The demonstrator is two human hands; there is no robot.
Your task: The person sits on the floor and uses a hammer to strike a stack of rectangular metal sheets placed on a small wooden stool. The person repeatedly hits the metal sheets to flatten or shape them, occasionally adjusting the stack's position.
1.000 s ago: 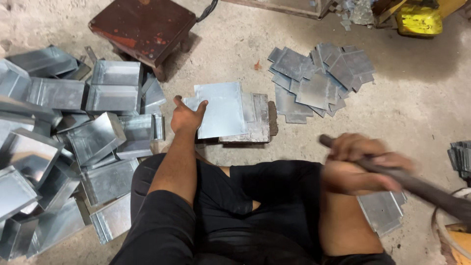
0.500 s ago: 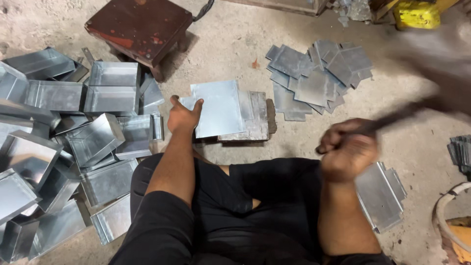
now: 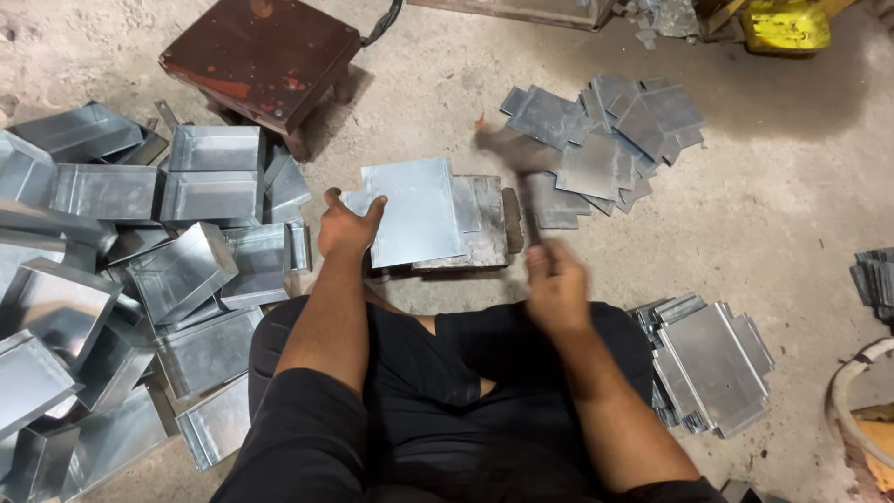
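My left hand (image 3: 346, 226) grips the left edge of a flat cut metal sheet (image 3: 414, 210) that lies on a grey block (image 3: 480, 222) on the floor in front of me. My right hand (image 3: 556, 285) is closed on the handle of a hammer (image 3: 518, 168); hand and hammer are blurred with motion, and the hammer head hangs just right of the block's far corner.
Folded metal trays (image 3: 182, 270) are heaped at my left. A dark red stool (image 3: 261, 56) stands behind them. Flat cut blanks lie scattered at the back right (image 3: 605, 140) and stacked by my right knee (image 3: 712, 363). A round bucket rim (image 3: 852, 410) shows at the right edge.
My right hand swung the hammer from far out at my right, up and forward, down toward the block. My left hand and the sheet stayed in place.
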